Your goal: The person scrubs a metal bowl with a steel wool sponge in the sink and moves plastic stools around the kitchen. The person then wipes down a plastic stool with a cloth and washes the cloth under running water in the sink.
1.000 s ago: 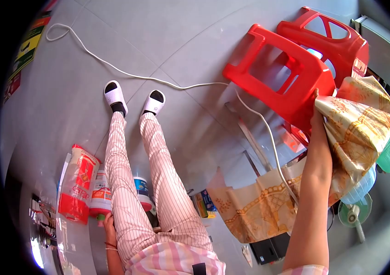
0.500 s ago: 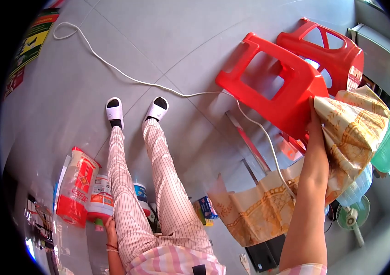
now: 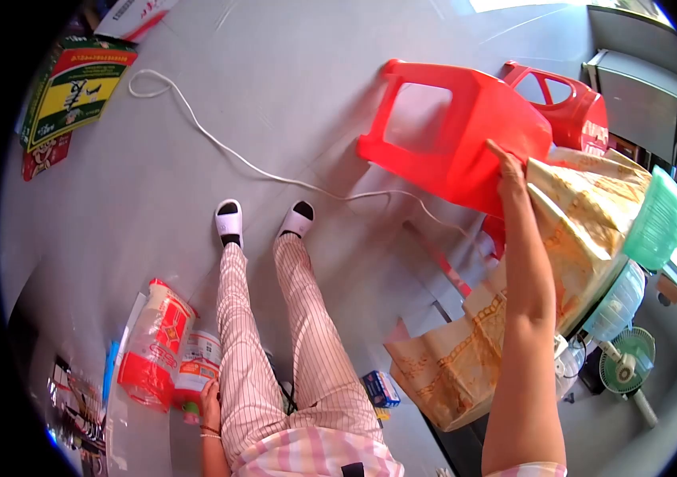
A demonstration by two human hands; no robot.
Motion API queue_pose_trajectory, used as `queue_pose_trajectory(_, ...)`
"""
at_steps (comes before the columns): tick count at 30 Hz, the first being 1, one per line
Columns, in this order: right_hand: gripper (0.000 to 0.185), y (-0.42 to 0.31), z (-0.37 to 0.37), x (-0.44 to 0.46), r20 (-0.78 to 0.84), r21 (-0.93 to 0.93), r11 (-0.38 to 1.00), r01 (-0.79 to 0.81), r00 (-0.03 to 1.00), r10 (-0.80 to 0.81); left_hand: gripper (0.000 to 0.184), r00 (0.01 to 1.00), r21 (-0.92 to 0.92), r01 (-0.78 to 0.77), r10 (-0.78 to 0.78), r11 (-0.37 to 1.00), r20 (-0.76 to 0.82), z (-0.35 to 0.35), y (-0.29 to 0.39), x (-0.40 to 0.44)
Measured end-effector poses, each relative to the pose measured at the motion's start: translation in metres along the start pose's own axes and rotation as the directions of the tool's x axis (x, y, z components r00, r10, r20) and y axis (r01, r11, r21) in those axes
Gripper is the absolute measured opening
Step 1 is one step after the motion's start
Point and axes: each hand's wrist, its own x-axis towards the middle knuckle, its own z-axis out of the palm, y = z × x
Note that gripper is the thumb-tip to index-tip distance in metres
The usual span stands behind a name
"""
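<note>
My right hand (image 3: 511, 171) grips a red plastic stool (image 3: 486, 127) at its seat, with one finger stretched along the surface. The stool is tipped on its side, its legs pointing left. Just right of that hand, a yellow-gold patterned tablecloth (image 3: 585, 207) covers a table and hangs down in folds beside my forearm. Low beside my striped trouser leg, my left hand (image 3: 210, 401) hangs with loosely extended fingers, partly hidden by the thigh, and no held object shows. Nearest to it are a red-and-white tub (image 3: 197, 366) and a red-and-clear plastic package (image 3: 154, 350).
A second red stool (image 3: 565, 107) stands behind the first. A white cord (image 3: 251, 167) crosses the tiled floor towards the table. A green basket (image 3: 658, 219) sits at the table's edge, near a green fan (image 3: 629, 362). Green-and-yellow boxes (image 3: 76, 95) lie at the upper left.
The held stool has moved left, away from the second stool, and turned, with my right hand still on it. The view has shifted, showing more of the boxes at upper left.
</note>
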Motion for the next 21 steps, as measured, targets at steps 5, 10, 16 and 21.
queue_pose_trajectory(5, 0.099, -0.085, 0.057, -0.101, 0.022, -0.053, 0.998, 0.013, 1.0, -0.011, 0.028, 0.999, -0.151, 0.018, -0.011, 0.988, 0.043, 0.003, 0.045, -0.016)
queue_pose_trajectory(10, 0.082, -0.123, 0.09, -0.178, 0.167, 0.1, 0.978, 0.184, 0.966, -0.199, 0.034, 0.994, -0.096, -0.111, 0.112, 0.989, 0.006, -0.007, 0.116, -0.023)
queue_pose_trajectory(16, 0.074, -0.155, 0.073, -0.335, 0.02, 0.234, 0.842, 0.486, 0.863, -0.504, 0.045, 0.796, -0.137, -0.605, 0.603, 0.785, -0.058, 0.027, 0.296, -0.073)
queue_pose_trajectory(21, 0.069, -0.176, 0.036, -0.464, 0.01, 0.258, 0.841, 0.475, 0.869, -0.494, 0.057, 0.674, -0.564, -0.483, 0.696, 0.669, 0.249, 0.046, 0.403, -0.119)
